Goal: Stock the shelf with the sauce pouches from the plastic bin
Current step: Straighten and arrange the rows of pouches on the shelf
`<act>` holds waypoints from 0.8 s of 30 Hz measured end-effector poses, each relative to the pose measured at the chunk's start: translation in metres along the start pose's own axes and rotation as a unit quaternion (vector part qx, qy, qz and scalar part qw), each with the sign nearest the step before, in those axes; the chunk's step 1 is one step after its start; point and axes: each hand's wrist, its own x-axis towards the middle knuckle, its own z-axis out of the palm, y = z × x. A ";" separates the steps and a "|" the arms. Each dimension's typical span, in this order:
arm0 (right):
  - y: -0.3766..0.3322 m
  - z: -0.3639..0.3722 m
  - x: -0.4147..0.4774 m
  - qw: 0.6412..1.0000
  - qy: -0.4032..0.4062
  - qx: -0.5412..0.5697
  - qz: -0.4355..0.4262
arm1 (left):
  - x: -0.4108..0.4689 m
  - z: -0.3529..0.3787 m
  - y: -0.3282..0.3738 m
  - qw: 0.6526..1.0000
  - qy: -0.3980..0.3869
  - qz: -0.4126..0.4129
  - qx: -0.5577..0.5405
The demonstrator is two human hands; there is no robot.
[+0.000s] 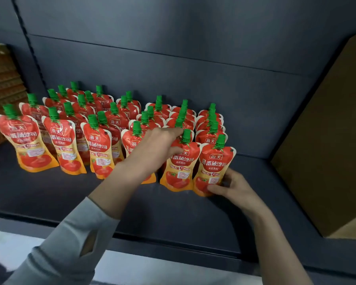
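My left hand curls its fingers round a front-row red, green-capped plastic sauce pouch; my right hand pinches the neighbouring pouch low down. More pouches crowd behind on the dark grey shelf, with a brown board on the right.

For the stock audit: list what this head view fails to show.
- Plastic bin: outside the head view's frame.
- Pouch behind the left hand: label mostly covered by hand and wrist.
- Rear pouches: labels hidden by front rows.
- Small label print: blurred.
- Right hand: fingertips behind rightmost pouch.
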 end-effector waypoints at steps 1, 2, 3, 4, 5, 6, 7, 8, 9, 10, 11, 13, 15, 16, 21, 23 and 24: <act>0.001 0.003 0.002 1.000 0.022 0.002 -0.001 | 0.002 -0.002 0.000 1.000 -0.010 -0.003 0.007; 0.002 0.006 0.004 0.999 0.046 -0.001 0.000 | 0.004 -0.004 0.000 1.000 -0.020 -0.006 0.011; 0.003 0.010 0.006 0.998 0.060 -0.003 -0.002 | 0.006 -0.007 -0.001 0.999 -0.029 -0.007 0.014; 0.003 0.013 0.008 0.998 0.063 -0.004 -0.006 | 0.007 -0.010 -0.002 0.999 -0.038 -0.007 0.014; 0.003 0.016 0.009 0.998 0.059 -0.003 -0.010 | 0.008 -0.013 -0.004 0.999 -0.047 -0.006 0.014; 0.003 0.019 0.011 0.998 0.055 -0.001 -0.014 | 0.009 -0.016 -0.006 0.998 -0.056 -0.006 0.015; 0.003 0.021 0.013 0.998 0.052 -0.006 -0.018 | 0.010 -0.018 -0.007 0.998 -0.065 -0.008 0.019; 0.003 0.024 0.015 0.998 0.050 -0.013 -0.021 | 0.011 -0.020 -0.007 0.997 -0.071 -0.012 0.024; 0.003 0.027 0.016 0.998 0.052 -0.017 -0.021 | 0.012 -0.021 -0.007 0.997 -0.074 -0.015 0.030; 0.003 0.028 0.017 0.998 0.056 -0.016 -0.019 | 0.013 -0.022 -0.006 0.997 -0.071 -0.015 0.034; 0.003 0.029 0.018 0.998 0.062 -0.016 -0.018 | 0.013 -0.021 -0.006 0.997 -0.063 -0.013 0.037; 0.004 0.030 0.017 0.997 0.069 -0.022 -0.017 | 0.011 -0.019 -0.007 0.999 -0.039 -0.003 0.037; 0.004 0.030 0.015 0.997 0.069 -0.029 -0.021 | 0.004 -0.015 -0.006 1.000 -0.009 0.008 0.029; 0.004 0.031 0.014 0.997 0.068 -0.030 -0.023 | -0.001 -0.014 -0.006 0.999 0.022 0.016 0.021; -0.005 0.043 -0.006 0.963 0.258 -0.060 -0.055 | -0.059 0.009 0.000 0.943 0.316 -0.041 -0.097; -0.006 0.056 -0.021 0.919 0.369 -0.090 -0.108 | -0.091 0.030 -0.008 0.910 0.360 -0.129 -0.162; -0.006 0.066 -0.027 0.906 0.384 -0.109 -0.138 | -0.104 0.041 -0.013 0.900 0.355 -0.170 -0.187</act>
